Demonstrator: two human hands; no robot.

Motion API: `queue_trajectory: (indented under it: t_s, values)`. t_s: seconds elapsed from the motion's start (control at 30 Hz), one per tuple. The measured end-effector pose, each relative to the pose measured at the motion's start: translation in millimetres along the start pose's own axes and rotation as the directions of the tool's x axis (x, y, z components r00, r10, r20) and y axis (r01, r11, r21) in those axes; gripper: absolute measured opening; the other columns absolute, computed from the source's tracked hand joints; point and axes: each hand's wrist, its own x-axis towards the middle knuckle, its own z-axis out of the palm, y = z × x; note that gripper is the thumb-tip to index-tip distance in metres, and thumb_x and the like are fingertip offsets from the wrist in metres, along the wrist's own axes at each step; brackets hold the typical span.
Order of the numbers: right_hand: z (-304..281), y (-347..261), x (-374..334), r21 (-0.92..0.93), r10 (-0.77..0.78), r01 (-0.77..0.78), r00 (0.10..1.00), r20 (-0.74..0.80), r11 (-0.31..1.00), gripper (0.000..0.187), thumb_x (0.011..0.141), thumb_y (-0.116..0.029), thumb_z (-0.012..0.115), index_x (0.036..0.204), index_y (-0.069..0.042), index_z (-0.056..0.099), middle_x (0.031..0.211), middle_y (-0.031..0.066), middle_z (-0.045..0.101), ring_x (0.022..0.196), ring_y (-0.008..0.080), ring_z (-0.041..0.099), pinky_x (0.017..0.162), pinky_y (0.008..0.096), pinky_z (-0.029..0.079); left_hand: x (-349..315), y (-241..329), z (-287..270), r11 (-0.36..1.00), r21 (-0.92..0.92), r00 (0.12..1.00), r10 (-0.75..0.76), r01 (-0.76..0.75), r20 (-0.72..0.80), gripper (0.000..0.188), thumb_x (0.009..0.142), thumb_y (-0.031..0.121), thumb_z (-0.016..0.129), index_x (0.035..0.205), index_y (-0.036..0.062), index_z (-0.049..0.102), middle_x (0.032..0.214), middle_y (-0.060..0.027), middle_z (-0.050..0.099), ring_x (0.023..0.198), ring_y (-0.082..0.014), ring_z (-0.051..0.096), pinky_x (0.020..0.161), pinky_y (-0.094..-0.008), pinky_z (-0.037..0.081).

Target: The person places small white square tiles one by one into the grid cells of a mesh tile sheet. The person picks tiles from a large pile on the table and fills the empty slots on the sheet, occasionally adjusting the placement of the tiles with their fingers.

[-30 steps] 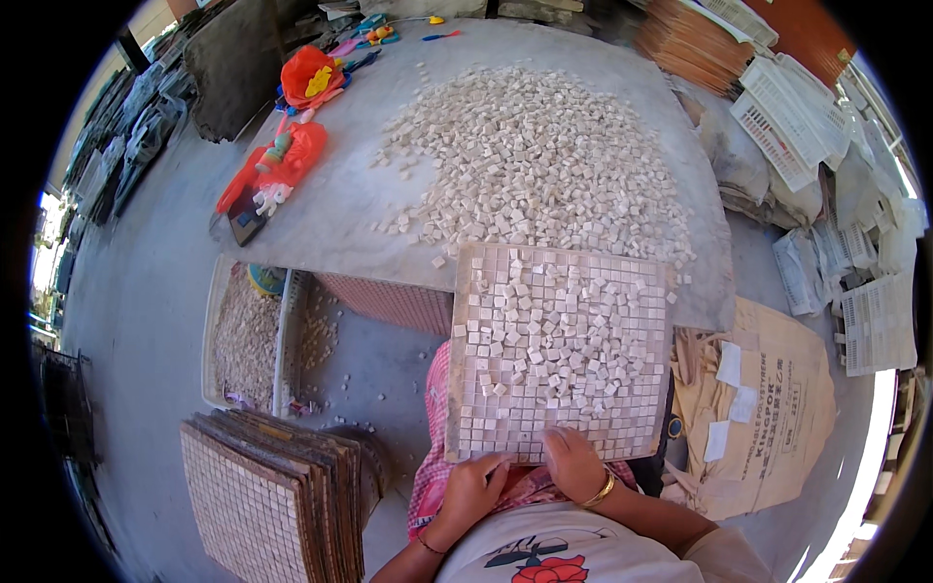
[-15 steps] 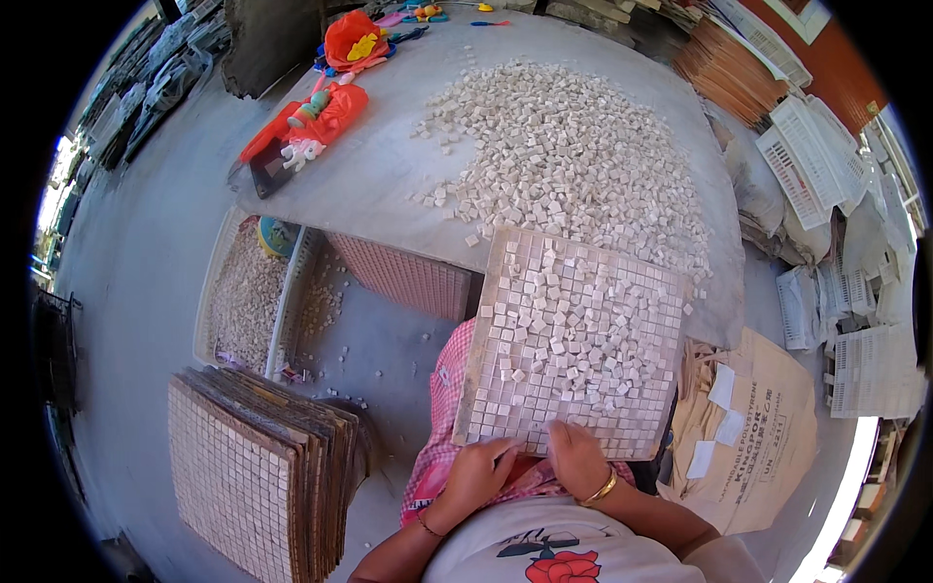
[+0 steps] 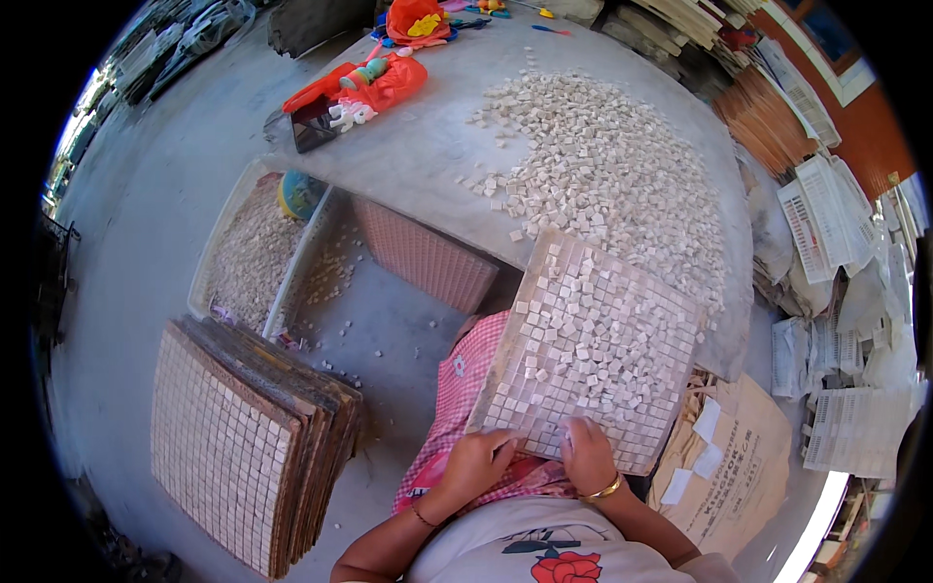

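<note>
Lower centre: left hand (image 3: 473,466) half-curled at near edge of gridded board (image 3: 627,282), grip unclear. Right of centre: board, loose cubes (image 3: 603,360) strewn on top; right hand (image 3: 590,462) bent over near edge, contents hidden. Probably seating cubes; calls for fingertip nudging.

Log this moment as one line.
pale square gridded tray: strewn with loose whitish stone-like cubes | left hand: at tray's near edge | right hand: over same edge
</note>
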Motion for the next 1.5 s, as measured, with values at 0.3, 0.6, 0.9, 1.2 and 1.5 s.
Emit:
queue_trajectory:
  t_s: [0.3, 0.6, 0.9, 1.2, 1.5]
  values:
    - [-10, 8, 1, 0.14, 0.055, -0.058, 0.998, 0.024, 0.988, 0.012, 0.075, -0.01, 0.059, 0.086, -0.004, 0.057, 0.083, 0.0139, 0.056, 0.077, 0.0339, 0.054, 0.068, 0.0389, 0.045, 33, 14, 17, 0.982, -0.18, 0.996, -0.038, 0.052, 0.083, 0.016, 0.08, 0.01, 0.058, 0.092, 0.0018, 0.066, 0.082, -0.0169, 0.065, 0.071, -0.0312, 0.062, 0.062, -0.0357, 0.048]
    - [-58, 60, -34, 0.811, 0.325, -0.473, 0.871, 0.369, 0.346, 0.015, 0.084, -0.016, 0.058, 0.084, -0.001, 0.055, 0.081, 0.0039, 0.061, 0.068, 0.0098, 0.056, 0.061, 0.0248, 0.046, 86, 26, 57, 0.738, 0.547, 0.915, 0.371, -0.394, 0.159, 0.009, 0.073, 0.007, 0.059, 0.082, 0.0048, 0.058, 0.077, -0.0116, 0.055, 0.07, -0.0301, 0.056, 0.058, -0.0385, 0.048]
    - [-42, 68, -32, 0.366, 0.062, -0.039, 0.997, -0.051, 0.93, 0.016, 0.078, -0.015, 0.063, 0.087, -0.004, 0.058, 0.076, 0.0093, 0.057, 0.067, 0.0244, 0.057, 0.058, 0.033, 0.047, 93, 40, 57, 0.615, 0.611, 0.864, 0.413, -0.498, 0.288, 0.009, 0.072, 0.006, 0.059, 0.08, 0.0043, 0.056, 0.078, -0.0101, 0.053, 0.071, -0.026, 0.055, 0.058, -0.0344, 0.047]
    - [-29, 42, -6, -0.062, -0.103, 0.1, 0.994, -0.035, 0.993, 0.019, 0.074, -0.013, 0.053, 0.093, -0.01, 0.055, 0.085, 0.0078, 0.049, 0.075, 0.0249, 0.057, 0.059, 0.0349, 0.048, 80, 33, 10, 0.469, -0.778, 0.905, -0.145, 0.419, 0.4, 0.006, 0.084, 0.008, 0.062, 0.083, 0.0046, 0.057, 0.089, -0.0019, 0.054, 0.08, -0.01, 0.053, 0.06, -0.0192, 0.043]
    - [-36, 46, -1, 0.069, -0.176, 0.171, 0.982, 0.07, 0.983, 0.023, 0.076, -0.009, 0.053, 0.099, -0.005, 0.054, 0.091, 0.0133, 0.051, 0.077, 0.0284, 0.057, 0.063, 0.0353, 0.049, 71, 33, -3, 0.248, -0.888, 0.922, -0.128, 0.388, 0.367, 0.008, 0.085, 0.009, 0.06, 0.082, 0.004, 0.054, 0.102, -0.0079, 0.053, 0.09, -0.015, 0.056, 0.076, -0.0223, 0.051]
